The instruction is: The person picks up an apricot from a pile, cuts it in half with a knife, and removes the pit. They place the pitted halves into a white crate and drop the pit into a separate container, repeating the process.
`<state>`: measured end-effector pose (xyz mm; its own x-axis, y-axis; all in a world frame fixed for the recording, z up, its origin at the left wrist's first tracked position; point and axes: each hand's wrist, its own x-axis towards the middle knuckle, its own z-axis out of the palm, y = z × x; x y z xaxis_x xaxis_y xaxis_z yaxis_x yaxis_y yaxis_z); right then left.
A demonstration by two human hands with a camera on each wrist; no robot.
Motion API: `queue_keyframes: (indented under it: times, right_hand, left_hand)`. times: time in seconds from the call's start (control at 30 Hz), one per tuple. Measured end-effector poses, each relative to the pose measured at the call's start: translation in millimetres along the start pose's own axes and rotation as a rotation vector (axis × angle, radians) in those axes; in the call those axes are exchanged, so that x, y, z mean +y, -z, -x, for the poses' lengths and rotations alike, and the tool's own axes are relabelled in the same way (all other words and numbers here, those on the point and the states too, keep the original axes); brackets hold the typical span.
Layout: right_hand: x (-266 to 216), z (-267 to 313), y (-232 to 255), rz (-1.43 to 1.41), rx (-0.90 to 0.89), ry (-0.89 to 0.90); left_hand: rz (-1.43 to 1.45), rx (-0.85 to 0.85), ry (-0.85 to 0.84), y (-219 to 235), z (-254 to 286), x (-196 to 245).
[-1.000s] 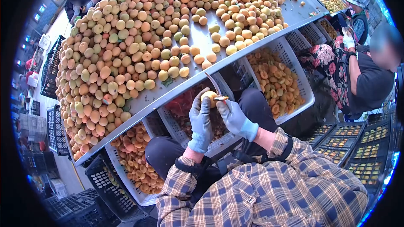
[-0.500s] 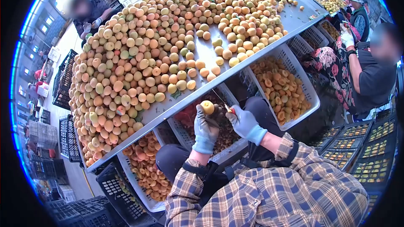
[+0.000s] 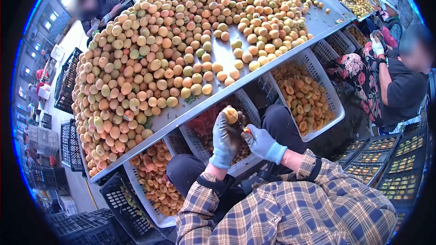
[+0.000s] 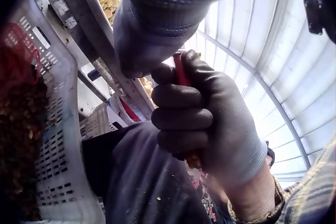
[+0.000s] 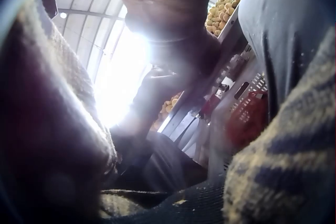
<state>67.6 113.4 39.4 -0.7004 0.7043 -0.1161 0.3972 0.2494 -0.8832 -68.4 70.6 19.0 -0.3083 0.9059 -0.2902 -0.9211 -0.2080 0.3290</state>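
Observation:
In the head view my gloved left hand (image 3: 223, 139) holds an apricot (image 3: 230, 115) up at its fingertips, over a crate under the table edge. Close on its right, my gloved right hand (image 3: 264, 144) grips a knife by its red handle (image 3: 247, 130). The thin blade reaches toward the apricot and overlaps its lower right side. From the left wrist, the right hand's curled fingers (image 4: 181, 116) wrap the red handle (image 4: 182, 70), beside the back of the left hand (image 4: 152, 40). Glare and shadow hide most of the work in the right wrist view.
A large heap of apricots (image 3: 154, 59) covers the metal table (image 3: 200, 109). Below its edge stand crates of halved apricots (image 3: 304, 97), (image 3: 159, 177) and one with a red net bag (image 3: 200, 127). Another person (image 3: 399, 81) sits at the right, near trays (image 3: 381, 154).
The knife swung down from above the apricot and away to the right, then came back against it. My hands moved apart, then closer. The apricot has turned in my left hand.

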Motion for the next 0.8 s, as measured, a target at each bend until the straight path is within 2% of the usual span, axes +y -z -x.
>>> queue_keyframes:
  times: [0.03, 0.07, 0.13, 0.17, 0.2, 0.27, 0.3, 0.33, 0.4, 0.43, 0.5, 0.6, 0.67, 0.73, 0.8]
  right_hand:
    - [-0.8, -2.2, 1.6, 0.071, -0.005, -0.014]
    - [0.5, -5.2, 1.8, 0.07, -0.005, -0.015]
    - [3.4, -10.2, 3.6, -0.217, -0.121, 0.02]
    - [3.6, -12.5, 7.9, -0.227, -0.193, -0.071]
    - [5.0, -10.7, 6.1, -0.231, -0.185, -0.075]
    - [5.0, -12.3, 0.2, -0.07, -0.057, -0.026]
    - [0.5, -14.1, -0.3, 0.068, -0.043, -0.112]
    - [0.6, -15.5, -0.7, 0.062, -0.038, -0.106]
    - [6.4, -20.8, -5.5, 0.012, -0.001, -0.072]
    - [10.3, -23.3, -4.2, -0.139, -0.046, -0.054]
    - [14.3, -25.2, 7.0, -0.147, -0.071, -0.053]
    - [13.3, -16.2, 14.7, -0.149, -0.143, -0.091]
    - [21.3, -3.8, 1.7, -0.228, -0.046, -0.065]
    - [24.5, 7.0, -9.9, -0.142, 0.004, -0.074]
    - [24.1, 9.6, -18.3, -0.107, 0.052, -0.045]
  left_hand:
    - [-0.057, 0.013, -0.08, -1.3, 0.3, -0.1]
    - [-0.059, 0.014, -0.08, -0.3, -0.3, 0.4]
    - [-0.371, -0.026, -0.215, 2.4, 0.1, -0.2]
    - [-0.374, -0.027, -0.209, 2.5, 0.8, -0.7]
    - [-0.373, -0.019, -0.203, 1.8, 1.7, -0.6]
    - [-0.377, -0.022, -0.194, 3.2, -0.6, -1.4]
    - [-0.286, -0.033, -0.11, 5.5, -3.2, -1.6]
    - [-0.198, -0.041, -0.026, 7.8, -4.5, -1.2]
    - [-0.231, -0.053, -0.031, 8.8, -5.9, 2.3]
    - [-0.325, -0.087, -0.021, 7.9, -6.3, 6.4]
    - [-0.516, -0.122, -0.034, 4.1, -4.1, 12.8]
    - [-0.537, -0.13, -0.009, 4.9, -3.9, 17.2]
    - [-0.469, -0.085, -0.032, 0.3, -2.8, 8.3]
    - [-0.404, -0.038, -0.059, 3.2, -3.4, 4.4]
    - [-0.09, 0.051, 0.125, 11.2, -5.9, 1.9]
